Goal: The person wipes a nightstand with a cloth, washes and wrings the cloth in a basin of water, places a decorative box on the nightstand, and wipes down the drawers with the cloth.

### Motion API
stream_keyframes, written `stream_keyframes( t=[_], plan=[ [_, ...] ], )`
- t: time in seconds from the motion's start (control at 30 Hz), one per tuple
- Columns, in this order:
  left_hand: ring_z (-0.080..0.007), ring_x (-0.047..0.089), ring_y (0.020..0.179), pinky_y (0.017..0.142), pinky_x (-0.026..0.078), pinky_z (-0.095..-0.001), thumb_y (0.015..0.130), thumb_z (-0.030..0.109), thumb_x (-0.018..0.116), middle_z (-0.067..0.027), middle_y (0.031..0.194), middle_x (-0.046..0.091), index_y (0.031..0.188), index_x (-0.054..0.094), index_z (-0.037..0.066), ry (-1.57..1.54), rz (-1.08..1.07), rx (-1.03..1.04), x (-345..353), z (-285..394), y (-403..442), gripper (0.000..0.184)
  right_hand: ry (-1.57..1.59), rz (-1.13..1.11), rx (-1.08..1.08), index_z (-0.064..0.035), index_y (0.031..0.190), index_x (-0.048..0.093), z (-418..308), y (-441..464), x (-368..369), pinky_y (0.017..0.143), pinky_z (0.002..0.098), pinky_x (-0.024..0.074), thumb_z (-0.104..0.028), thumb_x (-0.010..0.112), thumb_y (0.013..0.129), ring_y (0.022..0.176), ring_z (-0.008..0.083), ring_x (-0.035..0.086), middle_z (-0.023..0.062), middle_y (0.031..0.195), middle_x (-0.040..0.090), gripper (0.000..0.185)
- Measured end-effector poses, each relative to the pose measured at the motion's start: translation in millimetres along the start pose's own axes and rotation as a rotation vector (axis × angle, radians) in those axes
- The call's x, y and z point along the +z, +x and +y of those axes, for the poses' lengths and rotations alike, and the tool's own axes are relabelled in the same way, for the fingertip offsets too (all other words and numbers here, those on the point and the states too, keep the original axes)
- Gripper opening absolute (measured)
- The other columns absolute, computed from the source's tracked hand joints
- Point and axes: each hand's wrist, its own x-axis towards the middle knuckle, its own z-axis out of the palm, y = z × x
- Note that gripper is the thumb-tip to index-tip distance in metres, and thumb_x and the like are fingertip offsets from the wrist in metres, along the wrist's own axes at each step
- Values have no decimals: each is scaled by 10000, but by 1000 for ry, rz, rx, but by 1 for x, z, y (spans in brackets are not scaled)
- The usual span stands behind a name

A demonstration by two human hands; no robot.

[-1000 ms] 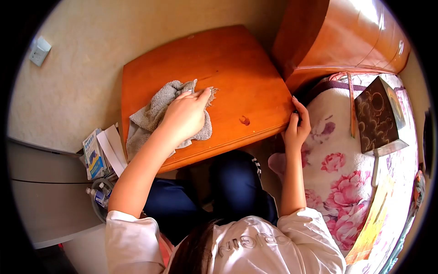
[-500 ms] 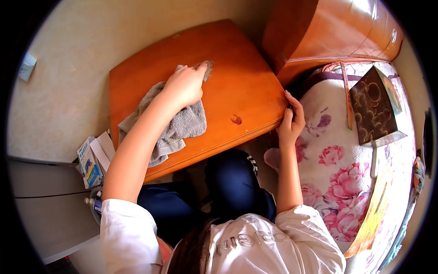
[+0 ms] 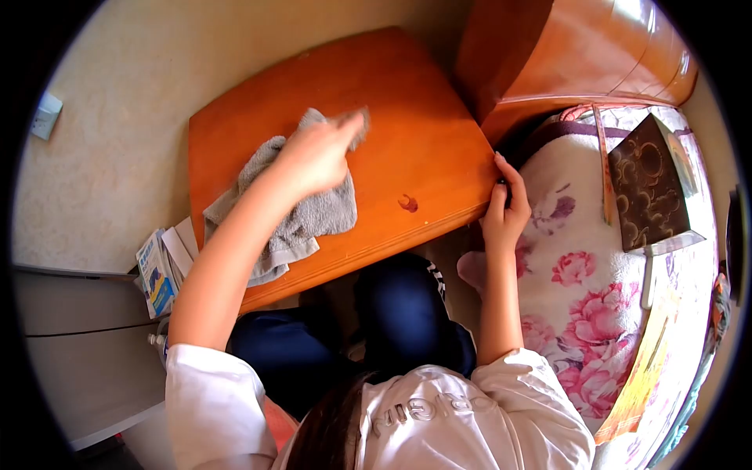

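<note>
The left hand (image 3: 316, 159) rests on a rumpled grey towelling cloth (image 3: 327, 210) atop the orange-brown wooden table (image 3: 419, 129), its blurred fingers' grip unclear; the right hand (image 3: 505, 213) bends its fingers against the table's near right corner, clasping or not I cannot tell

Raised lettering (image 3: 431, 408) on white shirt (image 3: 478, 431), not clearly legible; print on booklet (image 3: 156, 283), too small to read

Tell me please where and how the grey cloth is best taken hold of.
Probably pinch the loose folds of the grey cloth, right of the left forearm, coming from above and the person's right. These folds lie rumpled and uncovered on the table, so they should pinch easily; the far part is under the left hand.
</note>
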Motion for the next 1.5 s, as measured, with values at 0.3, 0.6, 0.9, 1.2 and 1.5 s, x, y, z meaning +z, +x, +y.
stream_keyframes(
  t=[0.3,0.6,0.9,1.2,1.5],
  plan=[
    [-258,405,1223,1034,279,-427,844,89,481,-117,1282,477,1301,411,70,137,312,47,11,29,-56,463,-227,-510,-422,9,975,597,-92,14,48,864,370,452,-40,580,724,978,288,585,146,1012,623,257],
    [-220,426,1212,1028,263,-437,852,258,522,-80,1246,521,1194,519,44,132,435,-187,31,19,-74,404,-587,-778,-492,11,1119,563,-90,19,89,994,376,346,-395,490,852,1171,252,471,143,1200,545,492],
    [-231,437,1191,1022,263,-450,836,284,529,-112,1225,526,1152,530,2,86,444,-232,30,16,-69,424,-523,-775,-556,24,1142,542,-74,41,126,1002,385,327,-360,523,844,1193,267,437,153,1211,532,486],
    [-215,444,1181,1010,268,-469,817,268,553,-99,1200,542,1120,544,8,58,460,-242,32,17,-64,399,-578,-736,-649,38,1000,605,-77,54,135,982,408,335,-380,538,824,1084,273,507,144,1066,610,459],
    [-209,456,1168,1012,274,-459,785,268,591,-104,1166,563,1065,577,8,41,515,-215,32,17,-66,383,-508,-746,-662,44,976,614,-79,63,133,963,411,335,-419,573,786,1002,296,518,145,1009,623,503]
  ],
)
